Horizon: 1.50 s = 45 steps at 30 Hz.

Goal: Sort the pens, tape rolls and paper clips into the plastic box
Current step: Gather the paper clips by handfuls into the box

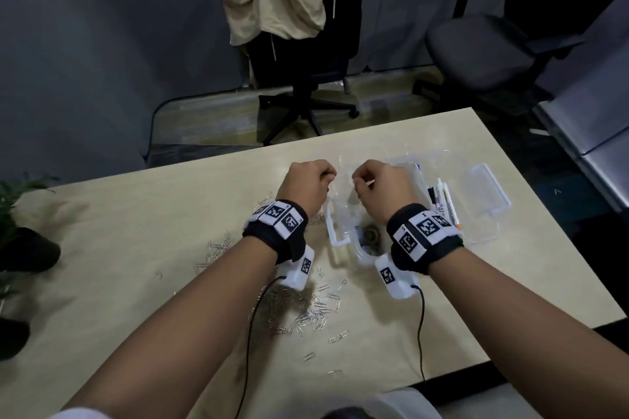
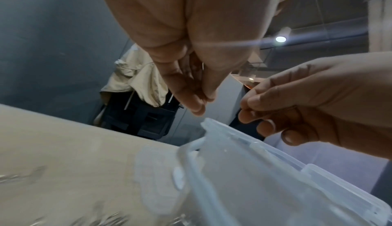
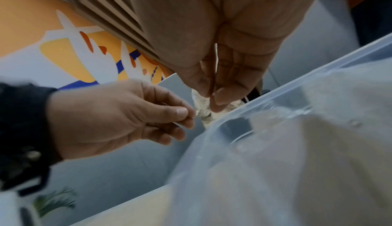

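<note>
Both hands are up over the near-left corner of the plastic box (image 1: 343, 214), fingers bunched into tight pinches. The left hand (image 1: 308, 185) looks like it's nipping something thin between thumb and fingertips, and the right hand (image 1: 383, 187) has a thin pale sliver in its own pinch; probably paper clips, but they're too small to tell for sure. The paper clips (image 1: 306, 306) are mostly scattered loose on the surface (image 1: 136, 248), the thickest pile sitting near the left wrist, well outside the box. They'll be light, stiff and slippery wire, so my guess is pinching a few at a time or raking up a clump beats chasing singles, and they like to hook into each other. In the box, the pens (image 1: 442, 201) already lie together in the right-hand compartment, and there's a dark roundish thing in the near compartment that could be a tape roll (image 1: 371, 235), hard to say. The box is clear thin plastic with its lid (image 1: 490, 187) flipped open to the right, so it'll probably skid if bumped.
</note>
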{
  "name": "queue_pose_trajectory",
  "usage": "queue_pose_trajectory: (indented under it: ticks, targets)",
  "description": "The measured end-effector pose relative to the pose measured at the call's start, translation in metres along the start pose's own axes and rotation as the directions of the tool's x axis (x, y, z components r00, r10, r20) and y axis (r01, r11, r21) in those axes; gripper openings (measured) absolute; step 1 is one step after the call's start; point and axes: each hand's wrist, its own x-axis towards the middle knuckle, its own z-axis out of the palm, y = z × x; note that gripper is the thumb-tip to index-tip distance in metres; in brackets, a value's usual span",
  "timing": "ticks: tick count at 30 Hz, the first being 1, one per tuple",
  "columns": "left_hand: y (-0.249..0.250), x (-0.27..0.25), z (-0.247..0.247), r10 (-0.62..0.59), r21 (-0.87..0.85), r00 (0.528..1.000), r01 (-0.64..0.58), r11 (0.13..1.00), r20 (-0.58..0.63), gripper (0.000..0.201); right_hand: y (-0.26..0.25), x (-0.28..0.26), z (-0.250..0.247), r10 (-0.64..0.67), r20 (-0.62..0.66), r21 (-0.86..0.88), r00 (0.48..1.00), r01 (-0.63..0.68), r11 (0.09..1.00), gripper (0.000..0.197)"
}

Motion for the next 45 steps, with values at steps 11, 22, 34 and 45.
queue_pose_trajectory:
  ticks: [11, 22, 34, 45]
  targets:
    - [-0.149, -0.098, -0.034, -0.395, 0.371, 0.902, 0.311, 0.875, 0.175, 0.029, -0.059, -0.057, 0.107, -0.274, 0.397, -0.041, 0.876, 0.315, 0.948, 0.016]
    - [-0.201, -0.174, -0.016, -0.460, 0.568, 0.841, 0.238, 0.788, 0.286, 0.122, -0.035, -0.084, 0.205, -0.080, 0.718, -0.399, 0.691, 0.504, 0.766, 0.113]
    - [-0.202, -0.166, -0.017, -0.385, 0.398, 0.899, 0.282, 0.873, 0.210, 0.037, -0.037, -0.077, 0.206, -0.134, 0.644, -0.356, 0.753, 0.450, 0.819, 0.022]
    - [-0.187, -0.156, -0.033, -0.416, 0.363, 0.894, 0.337, 0.869, 0.166, 0.023, -0.038, -0.062, 0.183, -0.096, 0.575, -0.285, 0.812, 0.309, 0.908, 0.026]
